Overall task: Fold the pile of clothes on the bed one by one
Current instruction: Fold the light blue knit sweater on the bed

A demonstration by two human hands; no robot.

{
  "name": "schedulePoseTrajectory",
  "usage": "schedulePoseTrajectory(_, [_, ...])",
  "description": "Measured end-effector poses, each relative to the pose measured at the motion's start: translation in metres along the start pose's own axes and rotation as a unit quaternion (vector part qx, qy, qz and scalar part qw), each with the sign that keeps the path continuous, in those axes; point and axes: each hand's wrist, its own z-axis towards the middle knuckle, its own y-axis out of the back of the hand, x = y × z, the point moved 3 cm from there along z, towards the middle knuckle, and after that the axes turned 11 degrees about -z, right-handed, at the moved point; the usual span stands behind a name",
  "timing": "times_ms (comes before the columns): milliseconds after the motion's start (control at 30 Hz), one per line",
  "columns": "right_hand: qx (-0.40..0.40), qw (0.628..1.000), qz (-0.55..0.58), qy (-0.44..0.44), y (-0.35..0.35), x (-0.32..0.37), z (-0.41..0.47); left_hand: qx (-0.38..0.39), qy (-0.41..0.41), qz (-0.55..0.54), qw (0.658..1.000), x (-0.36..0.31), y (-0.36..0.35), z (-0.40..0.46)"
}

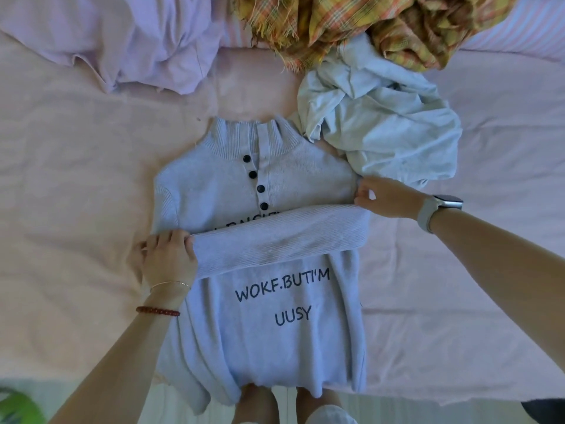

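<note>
I see pink-sheeted bed | on it: pale-blue knit buttoned sweater | crumpled light-blue garment | lilac cloth | yellow-orange plaid fringed fabric

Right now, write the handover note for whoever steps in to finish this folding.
Left hand: grips the cuff end of the sleeve folded across the sweater.
Right hand: pinches the fold at the sweater's right shoulder.
Sweater lies face up on the bed, buttons showing, hem hanging over the near edge.
Done: one sleeve laid across the chest.
Left: the other sleeve, then the body fold. After that, the crumpled pale blue garment, the lilac garment and the plaid cloth wait at the far side.
</note>
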Motion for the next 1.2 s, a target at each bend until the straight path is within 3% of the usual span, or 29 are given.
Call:
schedulePoseTrajectory(100, [0.003,0.999,0.051,-0.002,0.0,-0.002,0.001,0.02,0.018,-0.027,0.999,-0.01,-0.001,0.003])
schedulePoseTrajectory(267, [0.031,0.998,-0.031,0.044,-0.008,0.004,0.003,0.115,-0.137,-0.047,0.983,-0.066,-0.022,0.004])
schedulePoseTrajectory(367, [0.032,0.998,-0.015,0.043,-0.012,-0.004,0.004,0.17,-0.106,-0.074,0.977,-0.078,-0.039,0.009])
schedulePoseTrajectory(467, [0.038,0.999,-0.016,0.031,-0.014,-0.008,0.002,0.15,-0.079,-0.121,0.978,-0.075,-0.041,0.014])
schedulePoseTrajectory(733, [-0.208,0.971,-0.045,-0.104,-0.006,-0.011,-0.004,0.113,-0.053,-0.11,0.986,-0.06,-0.034,0.018])
schedulePoseTrajectory(933, [-0.363,0.907,0.177,-0.116,-0.021,0.008,-0.017,0.137,-0.053,-0.083,0.986,-0.075,-0.04,0.022])
schedulePoseTrajectory(1067, [-0.391,0.855,0.295,-0.17,-0.07,0.014,-0.058,0.043,-0.214,-0.055,0.974,-0.102,-0.038,-0.006])
schedulePoseTrajectory(1200, [-0.29,0.862,0.327,-0.258,-0.146,0.018,-0.095,0.082,-0.338,-0.065,0.935,-0.131,-0.051,-0.061])
